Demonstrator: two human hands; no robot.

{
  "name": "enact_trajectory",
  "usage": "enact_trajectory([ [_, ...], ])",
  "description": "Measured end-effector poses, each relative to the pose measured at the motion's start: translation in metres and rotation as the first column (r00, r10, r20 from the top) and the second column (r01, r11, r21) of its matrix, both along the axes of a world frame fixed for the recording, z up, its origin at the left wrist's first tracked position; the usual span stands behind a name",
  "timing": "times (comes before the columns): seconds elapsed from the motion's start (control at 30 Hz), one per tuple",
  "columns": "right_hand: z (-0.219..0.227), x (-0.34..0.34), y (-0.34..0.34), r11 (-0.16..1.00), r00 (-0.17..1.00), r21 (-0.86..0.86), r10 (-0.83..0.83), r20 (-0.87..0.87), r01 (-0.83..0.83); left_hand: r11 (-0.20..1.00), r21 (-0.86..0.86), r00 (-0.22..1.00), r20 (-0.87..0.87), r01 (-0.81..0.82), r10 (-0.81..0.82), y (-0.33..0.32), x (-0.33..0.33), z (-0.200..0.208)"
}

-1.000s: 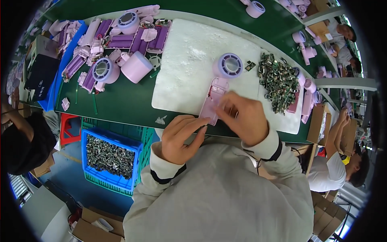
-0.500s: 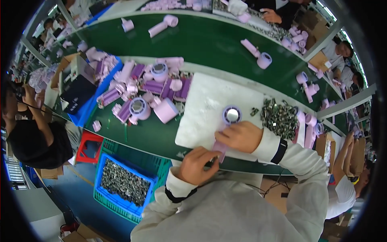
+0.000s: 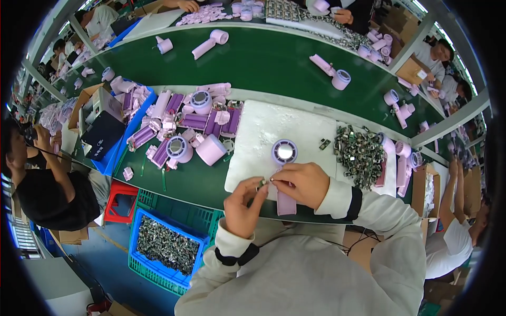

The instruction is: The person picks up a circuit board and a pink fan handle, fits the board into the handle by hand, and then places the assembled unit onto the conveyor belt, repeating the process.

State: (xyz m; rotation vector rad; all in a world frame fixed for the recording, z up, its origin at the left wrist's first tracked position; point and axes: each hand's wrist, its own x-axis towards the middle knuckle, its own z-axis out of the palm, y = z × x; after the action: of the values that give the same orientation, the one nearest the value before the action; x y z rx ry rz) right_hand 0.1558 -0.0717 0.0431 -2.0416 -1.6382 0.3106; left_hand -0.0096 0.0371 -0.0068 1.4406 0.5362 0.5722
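Left hand: you've shifted it far; fingertips pinch a small green board.
Small green board: your handwork is here now, beside the housing's uncovered near end.
Pink housing: on white sheet, round head far, long axis near-far.
Right hand: over housing; can't tell whether you're pinching anything.

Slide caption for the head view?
Left hand pinching a small part, right hand over a pink handle, circuit boards heaped nearby.

Lit brightly and evenly, with strip lights glowing near the upper rim and white glare on the round lilac part. Bends straight edges toward black corners, softening detail.
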Motion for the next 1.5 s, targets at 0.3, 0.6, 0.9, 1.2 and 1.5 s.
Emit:
enact_trajectory([
  [0.3, 0.001, 0.010, 0.004, 0.991, 0.985, 0.134, 0.016, -0.173, 0.008, 0.998, -0.055, 0.995, 0.098, 0.035, -0.029, 0.005, 0.014, -0.011],
  [0.6, 0.004, 0.006, -0.002, 0.995, 0.982, 0.103, 0.009, -0.191, 0.011, 0.993, -0.103, 0.991, 0.126, 0.060, -0.047, 0.001, 0.010, -0.009],
  [0.9, 0.004, 0.012, -0.006, 0.982, 0.994, 0.159, 0.107, -0.034, -0.100, 0.992, 0.028, 0.970, 0.212, 0.120, -0.123, 0.006, 0.009, -0.015],
  [1.2, -0.001, -0.018, -0.010, 0.945, 0.983, 0.296, -0.093, -0.160, 0.137, 0.964, 0.234, 0.990, 0.083, -0.129, 0.112, -0.029, 0.013, -0.007],
  [1.5, -0.005, -0.023, -0.017, 0.925, 0.930, 0.265, -0.184, -0.318, 0.274, 0.927, 0.292, 0.971, 0.122, -0.235, 0.208, -0.036, 0.019, -0.013],
])
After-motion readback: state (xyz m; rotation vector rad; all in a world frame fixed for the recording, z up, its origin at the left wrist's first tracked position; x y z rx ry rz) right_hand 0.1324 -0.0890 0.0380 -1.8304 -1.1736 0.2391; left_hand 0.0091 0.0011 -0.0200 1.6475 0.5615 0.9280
